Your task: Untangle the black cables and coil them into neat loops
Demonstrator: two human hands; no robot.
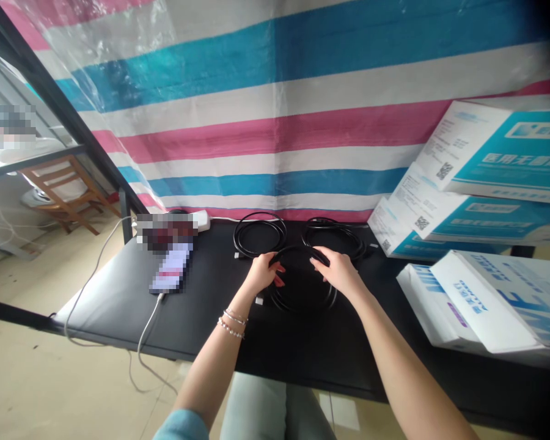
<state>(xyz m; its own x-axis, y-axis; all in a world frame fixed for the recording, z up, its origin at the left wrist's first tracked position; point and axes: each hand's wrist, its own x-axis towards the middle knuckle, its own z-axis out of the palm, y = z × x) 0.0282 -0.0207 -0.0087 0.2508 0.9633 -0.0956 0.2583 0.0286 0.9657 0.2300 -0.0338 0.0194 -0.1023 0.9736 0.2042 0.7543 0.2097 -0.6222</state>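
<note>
A coiled black cable [302, 307] is between my hands over the black tabletop [220, 318]. My left hand [261, 273] is closed round the left side of its loop, and a light connector [259, 300] lies just below that hand. Gripping the upper right of the same loop is my right hand [337, 269]. Beyond my hands, a second coiled black cable [236, 235] lies at the back left, with a pale plug at its near edge. Another coiled black cable [360, 243] lies at the back right, partly behind my right hand.
Several blue and white boxes [481, 165] are stacked at the right, with white cartons [486, 305] in front. At the left lie a phone [172, 269] on a charging cord [151, 321] and a white power strip [202, 220]. A striped sheet [275, 134] hangs behind the table.
</note>
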